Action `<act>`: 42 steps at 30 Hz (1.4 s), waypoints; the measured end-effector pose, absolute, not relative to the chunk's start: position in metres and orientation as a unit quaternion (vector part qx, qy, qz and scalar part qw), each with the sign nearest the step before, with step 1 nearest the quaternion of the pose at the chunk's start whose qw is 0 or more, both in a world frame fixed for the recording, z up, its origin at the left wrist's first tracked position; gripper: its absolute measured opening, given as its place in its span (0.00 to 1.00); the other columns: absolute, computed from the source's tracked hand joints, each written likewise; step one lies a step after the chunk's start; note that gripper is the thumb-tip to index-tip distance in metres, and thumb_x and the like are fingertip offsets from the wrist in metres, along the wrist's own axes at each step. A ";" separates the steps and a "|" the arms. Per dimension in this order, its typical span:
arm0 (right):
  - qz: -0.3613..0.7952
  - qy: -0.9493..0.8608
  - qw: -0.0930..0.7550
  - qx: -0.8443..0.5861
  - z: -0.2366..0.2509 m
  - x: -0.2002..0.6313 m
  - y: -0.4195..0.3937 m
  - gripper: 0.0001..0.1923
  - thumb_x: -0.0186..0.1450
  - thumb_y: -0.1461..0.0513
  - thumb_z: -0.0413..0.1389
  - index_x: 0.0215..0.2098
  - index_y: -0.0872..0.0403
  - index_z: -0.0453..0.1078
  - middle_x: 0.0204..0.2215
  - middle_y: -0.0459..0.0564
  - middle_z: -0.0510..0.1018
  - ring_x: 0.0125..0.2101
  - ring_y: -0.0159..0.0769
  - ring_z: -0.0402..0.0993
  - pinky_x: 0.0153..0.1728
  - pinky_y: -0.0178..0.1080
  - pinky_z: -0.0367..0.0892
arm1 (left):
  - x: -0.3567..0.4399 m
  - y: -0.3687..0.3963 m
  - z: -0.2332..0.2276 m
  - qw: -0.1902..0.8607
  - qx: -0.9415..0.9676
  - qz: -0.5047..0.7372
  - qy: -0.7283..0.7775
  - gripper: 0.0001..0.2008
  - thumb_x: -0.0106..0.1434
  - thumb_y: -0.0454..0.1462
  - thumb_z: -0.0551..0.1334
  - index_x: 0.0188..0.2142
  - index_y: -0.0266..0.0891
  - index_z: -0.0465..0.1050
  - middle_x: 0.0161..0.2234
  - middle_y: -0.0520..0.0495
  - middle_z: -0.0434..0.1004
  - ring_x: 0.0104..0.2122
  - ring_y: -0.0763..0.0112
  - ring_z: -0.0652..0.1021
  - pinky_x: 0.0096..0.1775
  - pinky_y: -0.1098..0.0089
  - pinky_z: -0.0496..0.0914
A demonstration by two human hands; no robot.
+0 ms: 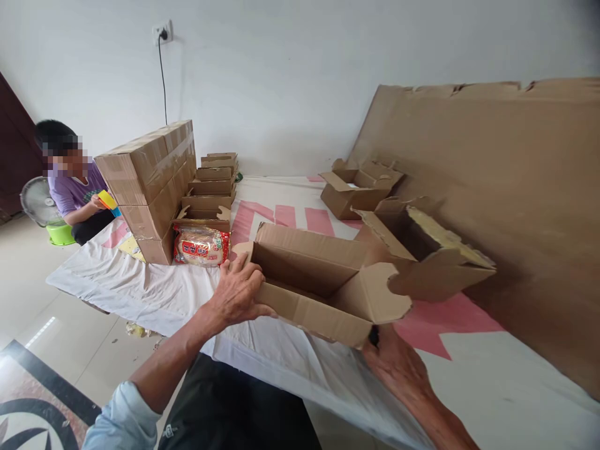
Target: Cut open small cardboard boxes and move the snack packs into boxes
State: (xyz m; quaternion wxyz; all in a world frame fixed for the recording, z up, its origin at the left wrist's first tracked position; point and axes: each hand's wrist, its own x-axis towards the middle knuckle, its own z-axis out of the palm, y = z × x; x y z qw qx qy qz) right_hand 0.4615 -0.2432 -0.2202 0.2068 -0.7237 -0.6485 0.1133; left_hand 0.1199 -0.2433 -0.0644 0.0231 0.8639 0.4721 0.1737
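An open brown cardboard box (319, 281) with its flaps up is held over a white and pink cloth (154, 294) on the floor. My left hand (239, 290) grips its near left corner, fingers curled over the rim. My right hand (391, 359) holds the box from below at its near right corner; its fingers are mostly hidden under the cardboard. The lid flaps (435, 250) stick out to the right.
A stack of taped cartons (150, 181) stands at the left with a packet of noodles (201, 245) beside it and several folded open boxes (210, 187) behind. Another open box (359, 187) lies further back. Big cardboard sheets (515, 206) lean at the right. A person (75, 187) crouches at far left by a fan (37, 200).
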 end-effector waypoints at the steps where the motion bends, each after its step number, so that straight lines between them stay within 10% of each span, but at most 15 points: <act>1: 0.116 -0.648 0.208 -0.723 -0.221 0.465 -0.242 0.20 0.68 0.50 0.48 0.47 0.53 0.73 0.38 0.62 0.84 0.39 0.58 0.83 0.33 0.47 0.71 | 0.121 -0.236 -0.067 0.018 0.862 0.164 0.480 0.29 0.60 0.59 0.74 0.49 0.43 0.72 0.59 0.34 0.76 0.73 0.33 0.60 0.64 0.31 0.59; 12: 0.090 -0.684 0.266 -0.673 -0.240 0.455 -0.218 0.24 0.65 0.47 0.46 0.43 0.51 0.76 0.40 0.60 0.84 0.43 0.57 0.81 0.42 0.50 0.73 | 0.121 -0.163 -0.075 -0.042 0.789 0.067 0.610 0.21 0.62 0.38 0.75 0.52 0.38 0.73 0.58 0.31 0.75 0.74 0.39 0.57 0.68 0.29 0.54; 24: 0.063 -0.712 0.257 -0.650 -0.246 0.462 -0.210 0.24 0.62 0.45 0.47 0.40 0.49 0.77 0.39 0.61 0.83 0.44 0.61 0.80 0.43 0.56 0.77 | 0.107 -0.221 -0.059 -0.033 0.824 0.147 0.547 0.22 0.66 0.41 0.72 0.56 0.41 0.72 0.61 0.34 0.72 0.73 0.40 0.60 0.65 0.39 0.64; 31: 0.044 -0.706 0.255 -0.659 -0.256 0.468 -0.213 0.26 0.62 0.45 0.47 0.41 0.51 0.80 0.39 0.63 0.82 0.43 0.64 0.79 0.41 0.60 0.77 | 0.086 -0.316 -0.090 0.067 0.820 0.168 0.543 0.06 0.70 0.39 0.65 0.46 0.42 0.76 0.48 0.40 0.79 0.53 0.51 0.76 0.50 0.52 0.75; 42: 0.061 -0.712 0.265 -0.648 -0.250 0.450 -0.231 0.24 0.64 0.47 0.46 0.42 0.50 0.78 0.40 0.61 0.84 0.45 0.60 0.80 0.49 0.57 0.76 | 0.050 -0.295 -0.136 0.095 0.713 0.103 0.687 0.24 0.66 0.40 0.71 0.59 0.45 0.70 0.59 0.37 0.74 0.58 0.47 0.77 0.54 0.50 0.76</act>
